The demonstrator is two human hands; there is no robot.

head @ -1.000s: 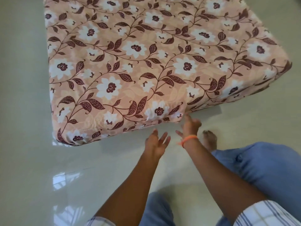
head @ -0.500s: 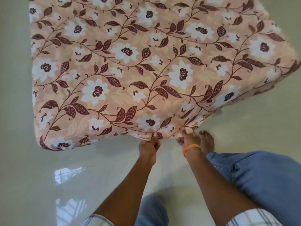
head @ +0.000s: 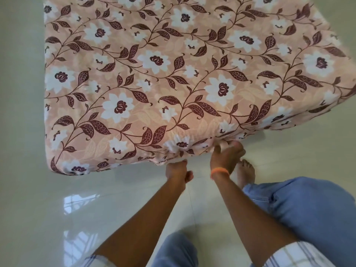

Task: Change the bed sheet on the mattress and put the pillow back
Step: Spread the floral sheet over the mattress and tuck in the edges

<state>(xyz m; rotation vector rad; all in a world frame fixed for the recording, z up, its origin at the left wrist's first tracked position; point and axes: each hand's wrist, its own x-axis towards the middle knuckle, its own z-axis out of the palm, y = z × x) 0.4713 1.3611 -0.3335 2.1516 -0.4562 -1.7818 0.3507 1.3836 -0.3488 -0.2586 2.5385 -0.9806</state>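
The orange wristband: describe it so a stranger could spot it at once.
Start at the floral bed sheet covering the mattress on the pale floor. At its near edge two hands grasp the fabric. The orange wristband circles the right hand's wrist; the left hand wears none.

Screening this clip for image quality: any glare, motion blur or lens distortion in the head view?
Head view: window glare reflects off the glossy floor at lower left; the right hand is slightly motion-blurred at the fingertips, the left hand sharper; wide-angle bending curves the mattress edges; lighting is soft and even, with a faint shadow under the mattress's near edge.
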